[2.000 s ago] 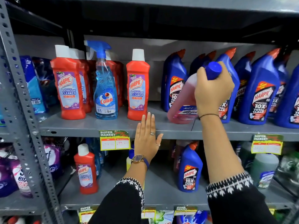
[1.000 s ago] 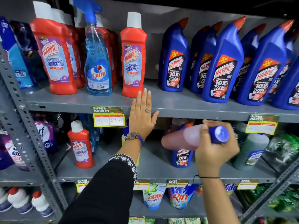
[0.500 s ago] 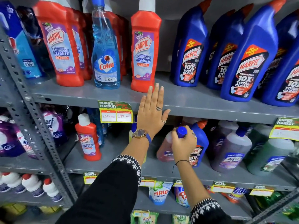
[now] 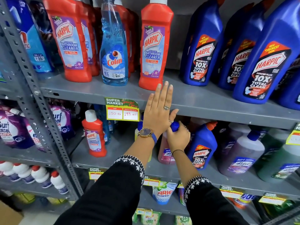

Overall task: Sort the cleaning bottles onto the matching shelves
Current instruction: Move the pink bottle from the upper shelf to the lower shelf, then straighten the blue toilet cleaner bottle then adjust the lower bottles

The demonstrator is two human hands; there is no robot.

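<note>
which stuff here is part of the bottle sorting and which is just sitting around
In the job: pink bottle with blue cap, right hand gripping it, grey metal lower shelf.
Lying about: Surf Excel pouches, yellow price tag, small white bottles.

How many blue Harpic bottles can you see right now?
5 clearly: three in front on the upper shelf, part of one at the right edge, one on the lower shelf. More may hide behind.

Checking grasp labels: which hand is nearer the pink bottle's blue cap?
Right. The right hand grips the pink bottle at its blue cap; the left hand rests flat on the upper shelf edge, just above.
</note>
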